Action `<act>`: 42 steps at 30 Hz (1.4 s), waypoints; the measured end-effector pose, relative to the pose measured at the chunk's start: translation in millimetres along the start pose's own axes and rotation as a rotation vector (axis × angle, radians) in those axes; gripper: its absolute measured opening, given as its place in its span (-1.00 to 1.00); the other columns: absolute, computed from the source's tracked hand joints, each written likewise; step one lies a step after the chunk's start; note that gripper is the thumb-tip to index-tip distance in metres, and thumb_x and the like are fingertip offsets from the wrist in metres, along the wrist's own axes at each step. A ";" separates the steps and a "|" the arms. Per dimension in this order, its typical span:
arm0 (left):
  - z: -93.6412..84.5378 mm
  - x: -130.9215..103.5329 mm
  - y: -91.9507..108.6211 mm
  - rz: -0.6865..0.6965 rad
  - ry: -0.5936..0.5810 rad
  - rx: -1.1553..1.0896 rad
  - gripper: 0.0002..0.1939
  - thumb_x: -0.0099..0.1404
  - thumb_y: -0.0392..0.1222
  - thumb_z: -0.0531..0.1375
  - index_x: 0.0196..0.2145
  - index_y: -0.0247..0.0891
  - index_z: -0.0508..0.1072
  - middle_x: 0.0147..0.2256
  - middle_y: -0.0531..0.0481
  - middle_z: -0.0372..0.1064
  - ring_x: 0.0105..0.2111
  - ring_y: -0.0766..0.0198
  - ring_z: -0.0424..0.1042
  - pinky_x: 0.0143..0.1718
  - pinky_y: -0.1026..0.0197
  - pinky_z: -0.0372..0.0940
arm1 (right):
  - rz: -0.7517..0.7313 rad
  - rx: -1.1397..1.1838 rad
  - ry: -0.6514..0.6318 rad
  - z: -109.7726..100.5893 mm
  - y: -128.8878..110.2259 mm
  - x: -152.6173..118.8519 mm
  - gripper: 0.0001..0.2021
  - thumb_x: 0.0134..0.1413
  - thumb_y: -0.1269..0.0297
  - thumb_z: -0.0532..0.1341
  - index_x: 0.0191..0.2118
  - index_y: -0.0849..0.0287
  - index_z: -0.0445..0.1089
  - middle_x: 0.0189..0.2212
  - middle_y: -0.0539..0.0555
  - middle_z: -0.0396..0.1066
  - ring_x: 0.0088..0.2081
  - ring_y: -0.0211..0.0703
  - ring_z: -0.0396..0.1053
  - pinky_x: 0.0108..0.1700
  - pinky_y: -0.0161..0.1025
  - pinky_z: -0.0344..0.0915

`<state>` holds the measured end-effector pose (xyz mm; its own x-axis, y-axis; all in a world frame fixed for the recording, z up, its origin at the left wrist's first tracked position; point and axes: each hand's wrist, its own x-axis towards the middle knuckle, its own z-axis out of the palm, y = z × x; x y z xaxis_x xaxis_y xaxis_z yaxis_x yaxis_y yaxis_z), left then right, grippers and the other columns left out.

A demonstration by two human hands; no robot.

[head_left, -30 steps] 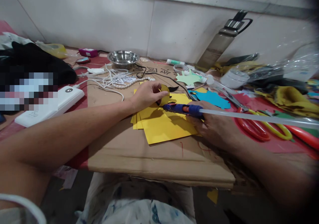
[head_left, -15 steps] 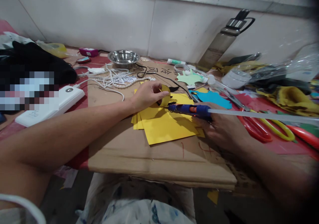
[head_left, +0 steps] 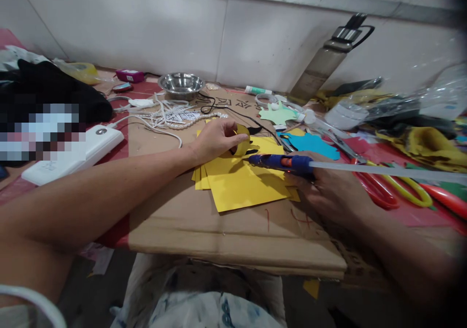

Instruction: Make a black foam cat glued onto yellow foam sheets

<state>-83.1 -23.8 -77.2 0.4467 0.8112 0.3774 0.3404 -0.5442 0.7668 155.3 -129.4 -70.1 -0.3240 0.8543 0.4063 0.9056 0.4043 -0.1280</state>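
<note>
My left hand (head_left: 219,138) is closed, pinching a curved piece of yellow paper (head_left: 242,145) between thumb and fingers. In my right hand (head_left: 324,187) is a blue hot glue gun (head_left: 284,163), its nozzle pointing left, just right of the curved piece. A long whitish glue stick (head_left: 365,169) sticks out of its back end, and a small red light glows on its body. Under both hands several yellow paper sheets (head_left: 244,191) lie in a loose stack. The fingers wrapped round the gun's handle are partly hidden.
Cardboard (head_left: 219,235) covers the table's front. On the right lie scissors (head_left: 379,182) and blue paper (head_left: 310,144); a bottle (head_left: 323,60) leans at the back. A metal bowl (head_left: 181,85) stands behind a bead string (head_left: 204,117). A white power bank (head_left: 76,155) lies left.
The glue gun has shifted slightly to the right with my right hand, its nozzle drawing a little away from the yellow piece. My left hand stays in place.
</note>
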 end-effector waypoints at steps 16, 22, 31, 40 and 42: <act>0.9 -1.4 -1.4 0.024 -0.027 -0.014 -0.72 0.22 -0.05 0.25 -0.54 -0.26 0.37 -0.60 0.10 0.28 -0.56 0.40 0.19 -0.52 0.28 0.08 | 0.035 0.031 -0.042 -7.0 -0.5 0.2 -0.80 0.14 0.21 0.10 -0.22 0.14 0.42 -0.32 0.19 0.50 -0.36 0.04 0.45 -0.41 -0.17 0.28; 1.7 -3.7 -2.5 0.070 -0.068 -0.036 -0.75 0.23 -0.05 0.24 -0.47 -0.29 0.44 -0.55 0.06 0.34 -0.54 0.39 0.25 -0.52 0.30 0.10 | 0.054 0.030 -0.034 -1.6 1.0 2.5 -0.79 0.14 0.19 0.09 -0.23 0.15 0.41 -0.31 0.18 0.50 -0.36 0.03 0.43 -0.38 -0.17 0.29; -5.4 -9.4 7.4 0.123 -0.080 0.092 -0.70 0.27 -0.05 0.19 -0.52 -0.31 0.43 -0.60 0.09 0.35 -0.58 0.43 0.21 -0.54 0.33 0.07 | 0.036 0.073 -0.055 -2.3 -3.3 0.8 -0.80 0.15 0.25 0.11 -0.19 0.15 0.44 -0.26 0.17 0.53 -0.27 0.01 0.45 -0.28 -0.17 0.32; -6.1 -11.0 4.9 0.152 -0.093 0.122 -0.69 0.27 -0.06 0.17 -0.51 -0.31 0.49 -0.58 0.06 0.38 -0.55 0.40 0.26 -0.52 0.33 0.10 | 0.050 0.074 -0.076 1.8 -8.0 2.5 -0.81 0.19 0.26 0.11 -0.19 0.19 0.43 -0.22 0.23 0.51 -0.26 0.05 0.45 -0.28 -0.12 0.35; -5.7 -11.1 5.1 0.155 -0.084 0.119 -0.70 0.27 -0.07 0.16 -0.52 -0.31 0.48 -0.59 0.08 0.35 -0.56 0.41 0.24 -0.53 0.33 0.08 | 0.032 0.085 -0.061 3.6 -7.0 1.4 -0.80 0.19 0.25 0.11 -0.18 0.19 0.43 -0.21 0.24 0.51 -0.24 0.05 0.46 -0.25 -0.11 0.37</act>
<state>-91.1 -34.4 -74.6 0.5671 0.6979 0.4374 0.3556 -0.6864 0.6343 147.6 -129.8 -72.0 -0.3132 0.8845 0.3457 0.8902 0.4002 -0.2176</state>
